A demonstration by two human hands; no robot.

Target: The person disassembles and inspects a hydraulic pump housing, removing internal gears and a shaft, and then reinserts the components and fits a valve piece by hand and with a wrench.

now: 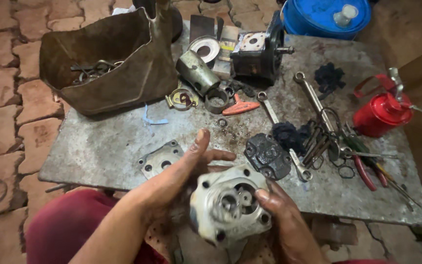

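I hold a round silver-grey metal pump housing [226, 205] with bolt holes and a gear cavity above my lap, at the near edge of a worn metal table [108, 146]. My left hand [184, 171] cups its back and left side, thumb and fingers spread upward. My right hand [282, 215] grips its right rim, greasy fingers at the cavity edge. A flat grey cover plate [161, 159] lies on the table just left of my left hand. A dark cover plate [268, 155] lies just beyond my right hand.
A brown leather bag [123, 73] holding tools sits at the back left. A black pump body [257, 51], a metal cylinder [196, 72], spanners [313, 98], pliers [367, 168], black rags [289, 136] and a red oil can [382, 112] crowd the table. A blue drum [318, 19] stands behind.
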